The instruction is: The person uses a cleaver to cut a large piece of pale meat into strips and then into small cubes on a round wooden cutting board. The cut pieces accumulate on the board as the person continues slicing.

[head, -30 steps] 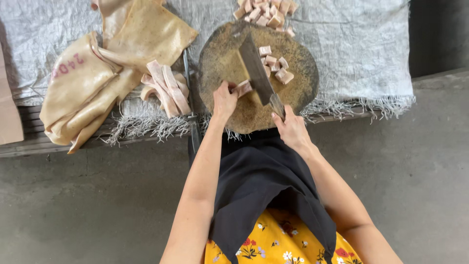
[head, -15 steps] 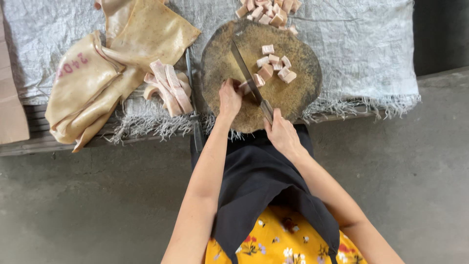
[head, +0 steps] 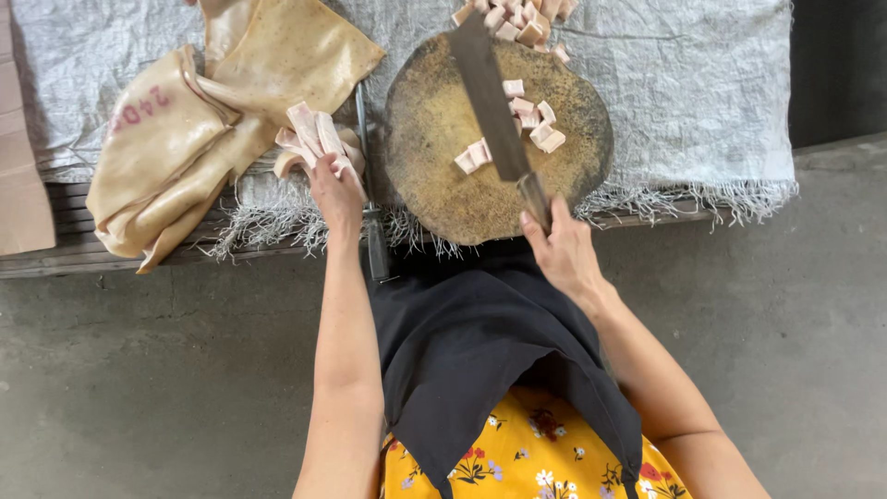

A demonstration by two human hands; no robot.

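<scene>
Right hand (head: 565,249) clamped on a cleaver (head: 494,102) above the round chopping block (head: 434,176); left hand (head: 334,189) closes on pink meat strips (head: 309,139) beside it.

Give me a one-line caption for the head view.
Right hand holds a cleaver over the round block; left hand grasps meat strips beside it.
</scene>
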